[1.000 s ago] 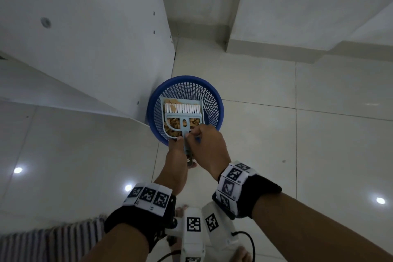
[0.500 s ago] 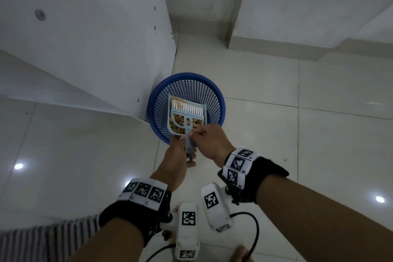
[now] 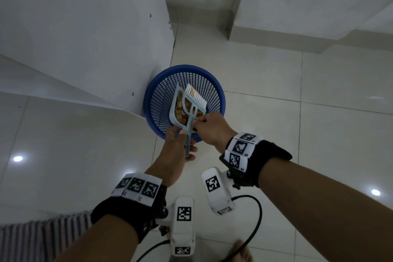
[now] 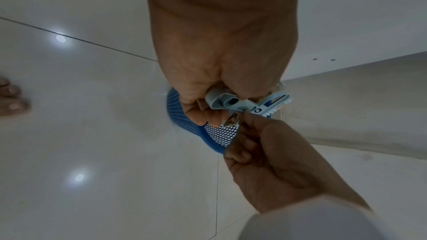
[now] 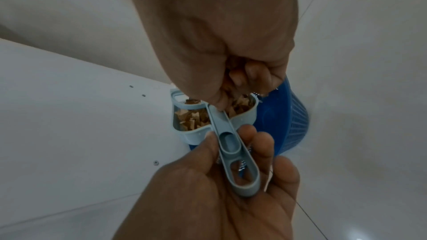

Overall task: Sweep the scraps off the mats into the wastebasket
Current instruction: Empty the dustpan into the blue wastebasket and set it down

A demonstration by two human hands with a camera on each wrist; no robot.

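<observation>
Head view: tan, perhaps woody scraps [image 3: 182, 110] in dustpan [image 3: 173, 112]

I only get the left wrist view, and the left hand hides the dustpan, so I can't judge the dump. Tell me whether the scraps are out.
Observer: No. The right wrist view shows brown scraps heaped in the dustpan, against its back wall.
Operator: Give me the pan's position over the wastebasket.
Observer: In the head view it is held tilted above the wastebasket opening, mouth pointing away from the person.
Operator: Report the brush.
Observer: The brush lies in the pan over the scraps, white bristles at the mouth end, and the right hand pinches its handle.
</observation>
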